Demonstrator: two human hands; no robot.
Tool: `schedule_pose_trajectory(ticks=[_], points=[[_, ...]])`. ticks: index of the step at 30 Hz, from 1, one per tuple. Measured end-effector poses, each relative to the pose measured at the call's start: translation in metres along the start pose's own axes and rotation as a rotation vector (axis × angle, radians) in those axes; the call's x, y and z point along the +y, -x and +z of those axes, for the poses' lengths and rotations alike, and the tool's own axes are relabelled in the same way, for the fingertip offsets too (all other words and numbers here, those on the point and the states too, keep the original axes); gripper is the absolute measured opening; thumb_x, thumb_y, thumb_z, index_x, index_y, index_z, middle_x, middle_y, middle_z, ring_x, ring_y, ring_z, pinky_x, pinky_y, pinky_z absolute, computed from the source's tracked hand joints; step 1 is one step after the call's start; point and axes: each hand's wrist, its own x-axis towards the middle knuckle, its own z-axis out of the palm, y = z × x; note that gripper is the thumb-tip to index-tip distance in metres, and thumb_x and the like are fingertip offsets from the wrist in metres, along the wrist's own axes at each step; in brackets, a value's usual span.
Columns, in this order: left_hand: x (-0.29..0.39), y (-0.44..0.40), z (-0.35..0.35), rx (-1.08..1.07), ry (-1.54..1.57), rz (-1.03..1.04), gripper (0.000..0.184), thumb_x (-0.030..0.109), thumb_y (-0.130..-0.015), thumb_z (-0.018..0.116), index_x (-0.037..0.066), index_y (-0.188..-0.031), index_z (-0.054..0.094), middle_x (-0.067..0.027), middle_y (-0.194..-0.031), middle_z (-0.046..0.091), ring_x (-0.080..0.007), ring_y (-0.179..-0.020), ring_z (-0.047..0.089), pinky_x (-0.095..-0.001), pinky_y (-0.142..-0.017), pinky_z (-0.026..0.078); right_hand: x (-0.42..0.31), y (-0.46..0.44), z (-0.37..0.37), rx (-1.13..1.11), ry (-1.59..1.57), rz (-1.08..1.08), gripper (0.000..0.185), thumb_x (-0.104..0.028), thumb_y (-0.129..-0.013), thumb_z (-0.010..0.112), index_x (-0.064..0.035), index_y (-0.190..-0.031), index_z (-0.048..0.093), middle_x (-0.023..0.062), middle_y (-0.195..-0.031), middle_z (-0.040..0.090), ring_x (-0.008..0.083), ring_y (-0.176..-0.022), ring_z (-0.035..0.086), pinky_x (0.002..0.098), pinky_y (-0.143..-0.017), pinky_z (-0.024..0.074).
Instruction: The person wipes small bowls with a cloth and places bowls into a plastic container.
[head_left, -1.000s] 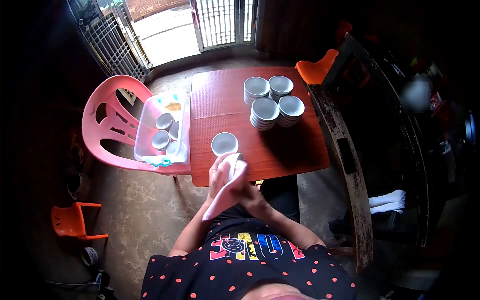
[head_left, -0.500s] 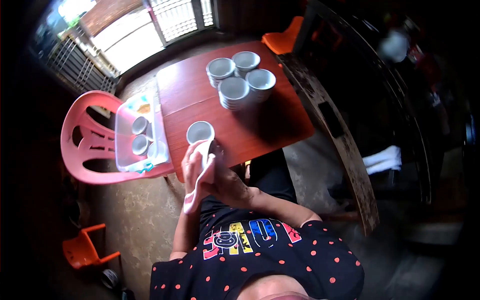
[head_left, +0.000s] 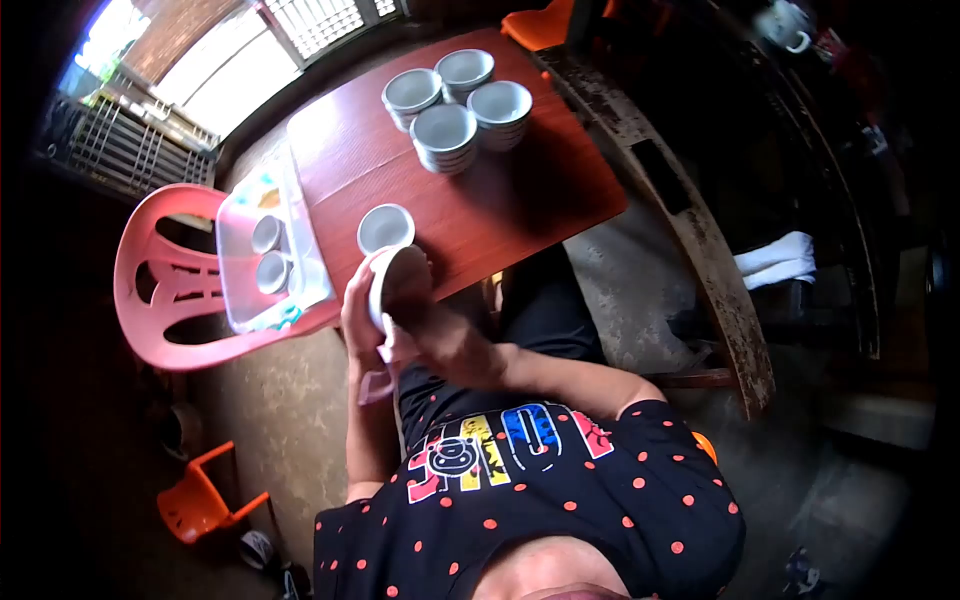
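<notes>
A white bowl [head_left: 386, 288] is held tilted on its side between my hands, just over the near edge of the red-brown table. My left hand [head_left: 358, 312] wraps around its left side. On the right, my right hand [head_left: 455, 345] is closed at the bowl in shadow, with a pink cloth [head_left: 396, 346] bunched against it and hanging below; its fingertips are partly hidden. Right behind the held bowl, another white bowl [head_left: 385, 230] stands upright on the table [head_left: 350, 170].
Several stacks of white bowls [head_left: 444, 130] stand toward the table's far side. On a pink chair [head_left: 165, 275] at the left rests a clear plastic bin [head_left: 235, 270] with bowls inside. A worn wooden bench [head_left: 690, 225] runs along the right. An orange chair [head_left: 195, 500] stands lower left.
The bowl in my hands has turned so that more of it shows. The cloth has slipped lower, from over the bowl to beneath it. The camera view has shifted slightly.
</notes>
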Motion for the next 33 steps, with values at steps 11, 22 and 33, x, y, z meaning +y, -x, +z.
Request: schedule_pose_trajectory(ticks=[11, 22, 33], points=[[-0.033, -0.001, -0.005, -0.027, -0.361, 0.288, 0.072, 0.055, -0.089, 0.046, 0.01, -0.142, 0.026, -0.0146, -0.145, 0.031, -0.0279, -0.132, 0.033, -0.0398, -0.108, 0.029, -0.015, -0.04, -0.035, 0.173, -0.561, 0.66, 0.027, -0.017, -0.092, 0.055, 0.0015, -0.112, 0.056, 0.0112, -0.096, 0.065, 0.0172, -0.086, 0.064, 0.0311, -0.075, 0.051], [-0.025, 0.002, -0.01, 0.056, -0.101, -0.037, 0.05, 0.038, -0.091, 0.039, -0.003, -0.114, 0.054, -0.0163, -0.108, 0.06, -0.0244, -0.098, 0.059, -0.0348, -0.09, 0.045, -0.007, 0.016, -0.01, -0.081, -0.216, 0.325, 0.033, -0.016, -0.088, 0.059, 0.0017, -0.115, 0.055, 0.0184, -0.099, 0.063, 0.03, -0.097, 0.062, 0.0328, -0.079, 0.0514], [-0.012, -0.006, -0.013, -0.044, -0.253, 0.034, 0.038, 0.024, -0.093, 0.042, -0.004, -0.116, 0.054, -0.0103, -0.104, 0.061, -0.0149, -0.09, 0.059, -0.0261, -0.081, 0.047, 0.011, 0.011, -0.009, 0.048, -0.041, -0.029, 0.036, -0.013, -0.083, 0.065, 0.004, -0.112, 0.054, 0.0228, -0.099, 0.06, 0.032, -0.085, 0.064, 0.0357, -0.071, 0.0528]])
